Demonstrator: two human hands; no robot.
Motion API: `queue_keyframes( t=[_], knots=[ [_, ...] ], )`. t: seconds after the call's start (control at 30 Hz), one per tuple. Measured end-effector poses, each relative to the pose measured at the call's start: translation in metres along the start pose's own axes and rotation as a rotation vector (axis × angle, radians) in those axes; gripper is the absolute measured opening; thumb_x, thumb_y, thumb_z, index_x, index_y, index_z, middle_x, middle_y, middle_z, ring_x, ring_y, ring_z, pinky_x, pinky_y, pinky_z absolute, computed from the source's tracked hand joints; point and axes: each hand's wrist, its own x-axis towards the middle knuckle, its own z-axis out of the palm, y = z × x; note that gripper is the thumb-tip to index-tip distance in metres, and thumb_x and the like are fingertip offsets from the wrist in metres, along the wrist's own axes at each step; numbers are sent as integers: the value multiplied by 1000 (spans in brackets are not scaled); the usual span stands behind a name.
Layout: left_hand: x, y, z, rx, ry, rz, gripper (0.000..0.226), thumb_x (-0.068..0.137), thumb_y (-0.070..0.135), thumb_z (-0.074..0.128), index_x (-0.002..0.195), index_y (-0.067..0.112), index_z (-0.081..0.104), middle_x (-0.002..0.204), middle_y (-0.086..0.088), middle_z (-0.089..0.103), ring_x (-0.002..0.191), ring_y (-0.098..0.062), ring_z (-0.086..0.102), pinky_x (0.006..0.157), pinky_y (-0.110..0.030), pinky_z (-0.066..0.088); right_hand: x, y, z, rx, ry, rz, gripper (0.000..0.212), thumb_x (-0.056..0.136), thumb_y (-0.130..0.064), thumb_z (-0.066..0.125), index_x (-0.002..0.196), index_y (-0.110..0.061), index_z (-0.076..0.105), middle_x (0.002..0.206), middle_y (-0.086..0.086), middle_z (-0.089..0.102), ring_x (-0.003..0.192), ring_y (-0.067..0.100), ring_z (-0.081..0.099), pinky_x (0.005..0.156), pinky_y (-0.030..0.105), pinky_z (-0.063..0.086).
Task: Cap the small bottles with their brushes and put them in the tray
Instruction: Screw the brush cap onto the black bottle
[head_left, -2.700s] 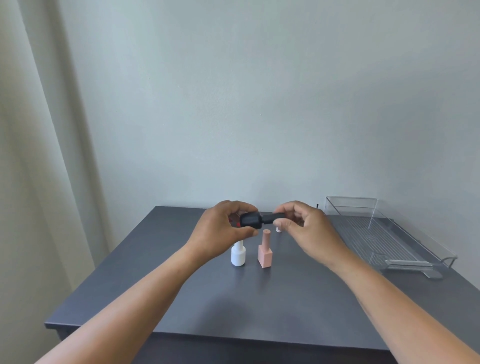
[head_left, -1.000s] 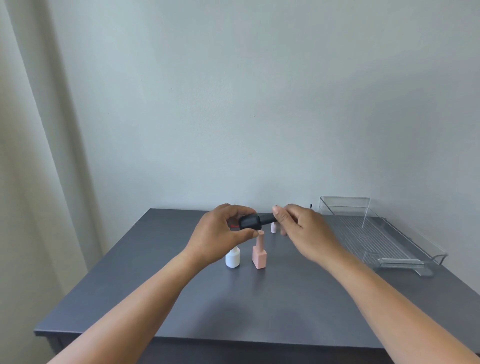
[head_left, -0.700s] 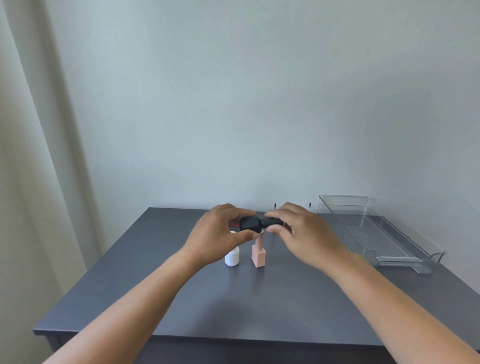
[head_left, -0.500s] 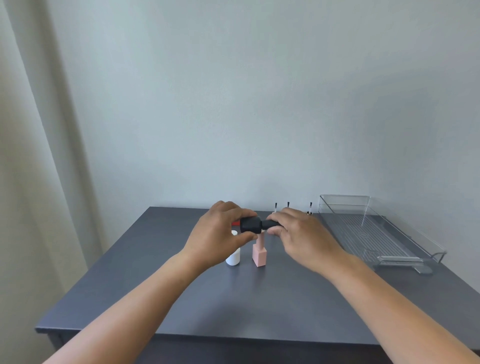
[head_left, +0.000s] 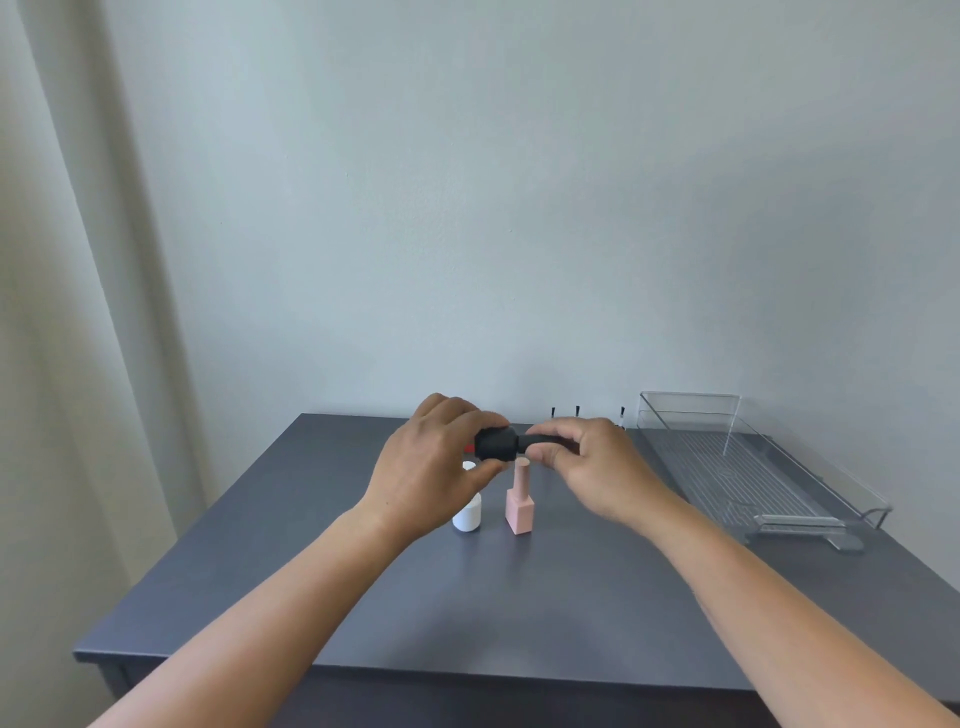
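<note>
Black bottle lies sideways just above the pink bottle. Left hand grips its body; right hand pinches the brush cap. Step: capping. Next: twist tight, then carry to the tray, well right of the pink bottle.

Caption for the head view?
Left hand grips a black bottle sideways, right hand pinches its cap, above a white bottle and pink bottle on the table; clear tray at right.
</note>
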Motion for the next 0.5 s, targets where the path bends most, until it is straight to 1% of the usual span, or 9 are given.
queue_keyframes(
  t=[0.07, 0.1, 0.13, 0.17, 0.23, 0.33, 0.4, 0.43, 0.5],
  knots=[
    [3, -2, -2, -5, -20, -27, 29, 81, 31, 75, 110, 25, 71, 94, 9, 69, 94, -14, 55, 65, -34, 52, 3, -3, -2, 50, -10, 8, 14, 88, -27, 66, 83, -39, 71, 70, -15, 66, 64, -1, 54, 61, 20, 41],
    [4, -3, -2, -2, -32, -39, 28, 82, 32, 74, 109, 27, 70, 93, 11, 69, 93, -13, 55, 65, -33, 51, 5, -4, -3, 83, -23, 7, 14, 88, -26, 67, 86, -39, 71, 71, -16, 67, 64, -2, 54, 61, 18, 42],
    [5, -5, -2, 0, -50, -61, 27, 82, 34, 72, 109, 29, 69, 91, 13, 69, 92, -11, 55, 65, -32, 51, 6, -5, -4, 129, -29, 7, 13, 87, -26, 68, 89, -39, 72, 75, -12, 69, 66, 0, 56, 60, 19, 44],
    [5, -7, -2, -3, -70, -93, 26, 82, 36, 71, 108, 32, 68, 91, 15, 69, 91, -9, 55, 66, -30, 50, 7, -6, -6, 180, -23, 10, 14, 86, -26, 70, 92, -38, 72, 81, -5, 71, 68, 4, 58, 58, 21, 46],
    [4, -14, -1, -48, -107, -194, 25, 80, 39, 70, 105, 39, 65, 92, 17, 69, 90, -3, 55, 68, -25, 48, 10, -3, -10, 248, 3, 23, 16, 84, -25, 73, 94, -36, 72, 89, 7, 71, 70, 10, 60, 55, 22, 48],
    [0, -30, -1, -231, -132, -424, 25, 75, 39, 75, 98, 42, 64, 90, 23, 70, 90, 6, 61, 72, -20, 48, 16, 6, -12, 264, 45, 59, 12, 85, -24, 72, 95, -30, 73, 87, 5, 73, 58, 5, 58, 53, 18, 49],
    [-3, -42, 0, -385, -153, -579, 22, 74, 41, 77, 93, 42, 66, 85, 27, 72, 87, 12, 63, 72, -16, 47, 21, 17, -11, 247, 99, 105, 7, 87, -20, 70, 91, -24, 74, 80, 3, 71, 52, 4, 55, 51, 19, 48],
    [-5, -48, 2, -450, -163, -639, 22, 73, 40, 78, 93, 42, 68, 86, 26, 73, 87, 11, 65, 73, -18, 50, 23, 23, -10, 226, 130, 135, 8, 88, -17, 68, 88, -21, 75, 75, 2, 69, 52, 6, 54, 50, 21, 47],
    [-9, -58, 8, -539, -173, -722, 23, 73, 37, 80, 95, 40, 72, 88, 20, 75, 89, 2, 68, 75, -25, 55, 29, 35, -7, 170, 186, 198, 13, 88, -14, 63, 83, -19, 74, 68, -1, 65, 53, 10, 52, 49, 23, 45]
  ],
)
